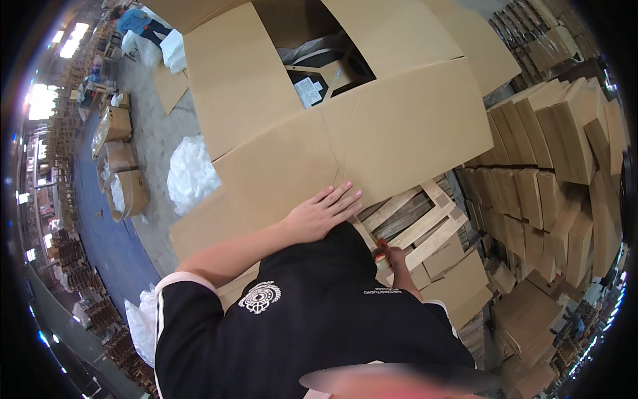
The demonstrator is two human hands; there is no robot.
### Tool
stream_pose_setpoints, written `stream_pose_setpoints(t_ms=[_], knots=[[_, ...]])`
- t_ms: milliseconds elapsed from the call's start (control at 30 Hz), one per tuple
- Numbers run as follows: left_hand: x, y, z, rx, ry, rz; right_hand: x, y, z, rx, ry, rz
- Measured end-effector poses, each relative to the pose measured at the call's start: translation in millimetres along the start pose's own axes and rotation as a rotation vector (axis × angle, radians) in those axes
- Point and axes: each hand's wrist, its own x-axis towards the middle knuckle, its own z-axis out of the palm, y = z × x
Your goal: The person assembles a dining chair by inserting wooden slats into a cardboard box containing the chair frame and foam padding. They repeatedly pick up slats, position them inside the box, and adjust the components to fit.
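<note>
A large cardboard box (359, 146) stands in front of me. Its top flaps leave a gap, and dark parts with a light-coloured frame (330, 74) show inside. My left hand (325, 211) lies flat on the box's near side, fingers stretched out. Low by my right side, my right hand (393, 257) is closed around a small red tape dispenser (381, 251), with a pale roll partly visible. My shirt and fingers hide some of it.
Wooden pallets (425, 226) and flat cardboard (458, 279) lie at my right, near stacked cartons (565, 126). White plastic bags (191, 174) and open boxes (127, 193) stand on the left floor. A person in blue (136, 23) bends at the far left.
</note>
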Motion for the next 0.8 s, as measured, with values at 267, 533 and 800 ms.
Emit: stream_pose_setpoints(t_ms=[267, 533, 800], knots=[[25.7, -152.5, 116.7, 0.322, -0.094, -0.032, -48.1, 9.5, -25.0, 0.304, 0.091, -0.117], [12.3, -137.0, 117.9, -0.053, 0.009, -0.007, -103.9, -253.4, -118.5, 1.312, -0.085, -0.820], [17.1, -116.3, -53.7, -1.110, -0.094, -0.264, -275.4, -560.9, -118.6, 1.029, -0.537, -1.275]])
